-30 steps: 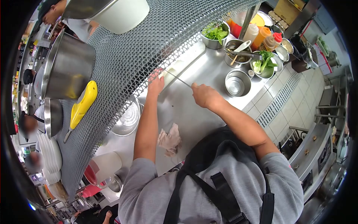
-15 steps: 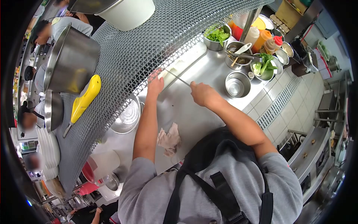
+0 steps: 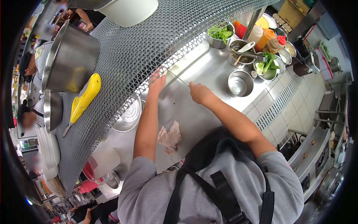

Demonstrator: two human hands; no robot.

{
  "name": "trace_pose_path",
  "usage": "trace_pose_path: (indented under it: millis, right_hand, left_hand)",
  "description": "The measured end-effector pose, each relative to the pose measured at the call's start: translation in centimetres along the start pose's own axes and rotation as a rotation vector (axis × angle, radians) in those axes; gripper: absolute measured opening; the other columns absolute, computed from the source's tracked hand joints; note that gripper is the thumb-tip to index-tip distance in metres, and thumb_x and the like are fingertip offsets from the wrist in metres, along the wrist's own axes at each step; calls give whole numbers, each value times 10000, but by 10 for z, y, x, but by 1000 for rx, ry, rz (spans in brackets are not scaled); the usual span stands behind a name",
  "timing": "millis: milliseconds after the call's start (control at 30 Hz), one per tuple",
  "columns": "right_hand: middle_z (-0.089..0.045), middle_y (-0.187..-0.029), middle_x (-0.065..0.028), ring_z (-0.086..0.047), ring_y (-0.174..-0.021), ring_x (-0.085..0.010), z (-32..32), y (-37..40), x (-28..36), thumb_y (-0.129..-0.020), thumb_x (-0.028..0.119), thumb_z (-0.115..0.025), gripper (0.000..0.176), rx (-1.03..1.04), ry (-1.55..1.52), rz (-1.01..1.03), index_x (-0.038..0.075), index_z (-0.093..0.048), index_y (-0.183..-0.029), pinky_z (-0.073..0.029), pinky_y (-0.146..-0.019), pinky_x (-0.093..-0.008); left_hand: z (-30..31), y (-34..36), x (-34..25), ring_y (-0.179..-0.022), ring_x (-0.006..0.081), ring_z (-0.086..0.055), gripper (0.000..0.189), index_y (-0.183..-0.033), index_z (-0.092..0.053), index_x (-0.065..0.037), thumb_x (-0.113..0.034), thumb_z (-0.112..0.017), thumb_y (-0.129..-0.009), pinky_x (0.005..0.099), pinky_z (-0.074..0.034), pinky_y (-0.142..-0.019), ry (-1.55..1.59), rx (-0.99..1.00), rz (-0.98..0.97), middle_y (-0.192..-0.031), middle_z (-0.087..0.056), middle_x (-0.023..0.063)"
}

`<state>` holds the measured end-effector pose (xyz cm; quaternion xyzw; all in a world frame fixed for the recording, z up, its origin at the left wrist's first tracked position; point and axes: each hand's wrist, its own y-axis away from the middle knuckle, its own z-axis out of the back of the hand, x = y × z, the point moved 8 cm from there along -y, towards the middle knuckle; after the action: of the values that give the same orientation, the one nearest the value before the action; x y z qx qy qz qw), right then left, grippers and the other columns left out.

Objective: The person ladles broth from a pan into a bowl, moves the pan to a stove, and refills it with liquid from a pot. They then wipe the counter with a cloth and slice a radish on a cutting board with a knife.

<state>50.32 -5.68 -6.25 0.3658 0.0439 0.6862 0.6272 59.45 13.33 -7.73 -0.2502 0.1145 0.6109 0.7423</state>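
My right hand (image 3: 201, 93) is closed around the handle of a knife (image 3: 179, 77). Its thin blade, seen nearly edge-on, points up and left over a white cutting board (image 3: 194, 55). Beside the blade tip, my left hand (image 3: 157, 83) is bent in at the board's near edge. Mesh covers part of its fingers, which look drawn together; whatever lies under them is hidden. A crumpled pale cloth (image 3: 170, 137) lies on the steel counter (image 3: 194, 117) close to my body.
A mesh shelf (image 3: 130, 48) hangs over the left side, carrying a yellow-handled tool (image 3: 85, 98) and a large steel pot (image 3: 71, 56). Right of the board are a bowl of greens (image 3: 218, 42), a steel pot (image 3: 239, 84) and sauce bottles (image 3: 267, 38). Other people stand beyond the shelf.
The view has shifted slightly. Both hands stay at the board, with the knife in almost the same place. Beyond the shelf, people have moved.
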Motion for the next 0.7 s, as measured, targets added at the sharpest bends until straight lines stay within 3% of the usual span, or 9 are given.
trace_pose_path:
  millis: [333,700]
  right_hand:
    - [-613,-1026,-251,-614,-948,-401,36,34,20,-862,49,-403,198,-22,16,56,-21,-503,-1018,-511,-804,-438]
    - [-617,-998,-246,-615,-939,-406,30,35,20,-871,53,-393,200,-6,27,38,-21,-499,-1023,-516,-783,-460]
  left_hand:
    - [8,4,1,-1058,364,-463,395,-1090,-511,-90,5,-619,-723,417,-399,-898,23,10,20,-1127,-480,137]
    - [8,2,-8,-1064,347,-461,373,-1074,-508,-75,5,-607,-723,404,-380,-910,-30,95,81,-1106,-493,127]
